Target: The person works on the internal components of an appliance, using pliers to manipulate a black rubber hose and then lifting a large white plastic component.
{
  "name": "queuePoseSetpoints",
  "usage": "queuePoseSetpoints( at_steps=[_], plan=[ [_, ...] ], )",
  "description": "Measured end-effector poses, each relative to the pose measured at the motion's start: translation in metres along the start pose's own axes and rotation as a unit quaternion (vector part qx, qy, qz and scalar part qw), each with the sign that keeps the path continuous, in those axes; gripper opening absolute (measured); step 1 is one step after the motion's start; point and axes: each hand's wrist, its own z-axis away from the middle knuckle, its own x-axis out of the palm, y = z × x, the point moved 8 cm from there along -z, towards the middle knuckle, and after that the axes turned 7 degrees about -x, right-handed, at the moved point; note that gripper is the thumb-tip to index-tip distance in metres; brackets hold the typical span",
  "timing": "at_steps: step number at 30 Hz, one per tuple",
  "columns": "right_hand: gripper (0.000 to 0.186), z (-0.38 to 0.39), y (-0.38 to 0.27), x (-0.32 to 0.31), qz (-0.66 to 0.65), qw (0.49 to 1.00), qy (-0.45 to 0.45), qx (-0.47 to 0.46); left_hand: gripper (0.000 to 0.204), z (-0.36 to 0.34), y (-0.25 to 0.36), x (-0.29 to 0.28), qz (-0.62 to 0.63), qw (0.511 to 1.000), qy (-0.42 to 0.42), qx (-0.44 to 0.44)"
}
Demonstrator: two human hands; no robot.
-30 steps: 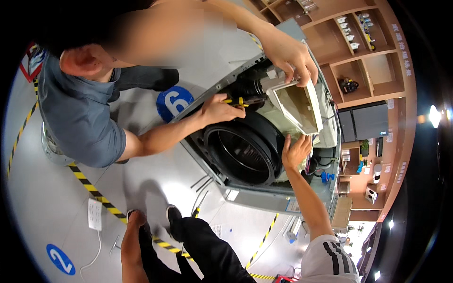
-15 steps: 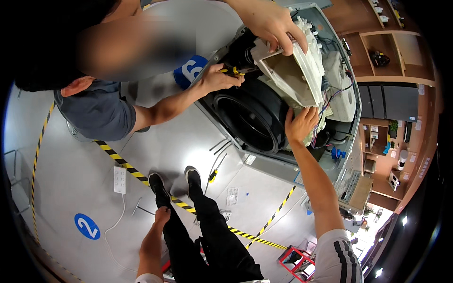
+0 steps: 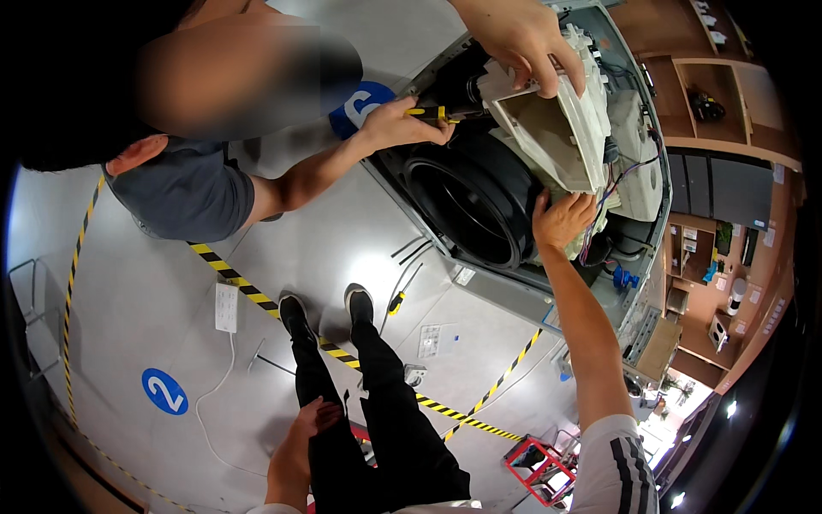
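Floor: grey workshop floor [image 3: 154,283] with yellow-black striped tape, wooden shelving at the right edge.
Machine: opened front-loading washing machine [image 3: 479,206] – black round drum opening facing out.
Part: white plastic detergent-drawer housing [image 3: 556,137], lifted at the machine's top edge.
Right hand [image 3: 561,218]: fingers spread, palm pressed under the housing.
Left hand [image 3: 300,441]: low beside the thigh, fingers loosely curled, holding nothing.
Co-worker: one hand [image 3: 522,34] grips the housing – the other [image 3: 398,128] holds a yellow-handled screwdriver [image 3: 432,111].

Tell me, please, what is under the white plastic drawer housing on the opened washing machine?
Under the white drawer housing sit the black drum opening and coloured wires. The right hand presses up against its lower edge. Parts deeper behind the housing are covered.
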Motion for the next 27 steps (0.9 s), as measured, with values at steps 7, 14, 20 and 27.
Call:
queuePoseSetpoints(
  at_steps=[7,14,20,27],
  plan=[
    [0.065,0.0,-0.004,0.002,0.013,1.0,-0.007,0.003,0.051,-0.017,0.007,-0.009,0.061,0.996,0.042,0.039],
    [0.067,0.002,-0.001,0.006,0.027,1.0,-0.007,0.001,0.048,-0.022,0.008,-0.011,0.065,0.995,0.066,0.039],
    [0.066,0.0,-0.003,0.003,0.017,1.0,-0.002,-0.005,0.044,-0.023,0.014,-0.005,0.032,0.992,0.102,0.06],
    [0.063,0.003,-0.001,0.001,0.004,1.0,-0.007,-0.007,0.042,-0.002,0.039,0.004,0.049,0.992,0.1,0.051]
  ],
)
